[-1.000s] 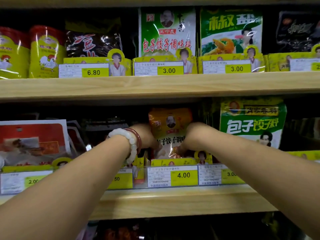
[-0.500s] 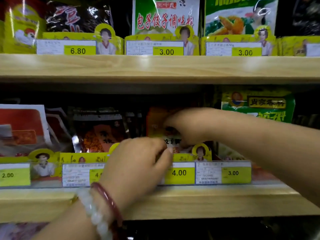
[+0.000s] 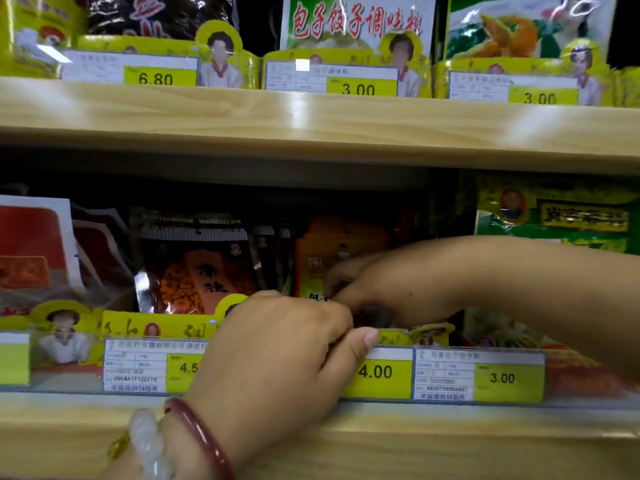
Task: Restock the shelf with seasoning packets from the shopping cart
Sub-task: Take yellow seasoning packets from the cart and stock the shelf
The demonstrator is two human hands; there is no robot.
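An orange-yellow seasoning packet stands upright on the lower shelf, behind the 4.00 price tag. My right hand reaches in from the right, and its curled fingers pinch the packet's lower part. My left hand, with a white bead bracelet and a red bangle at the wrist, is in front of the shelf's clear front guard. Its fingers curl over the guard's top edge and the thumb lies along it. The packet's bottom is hidden behind both hands.
A dark packet with an orange picture stands left of the orange one, a red-and-white packet further left, a green packet on the right. The upper wooden shelf hangs close above, carrying more packets and price tags.
My left hand has come out of the shelf and back to the front guard's top edge. My right hand has dropped lower on the orange packet. The view has moved closer.
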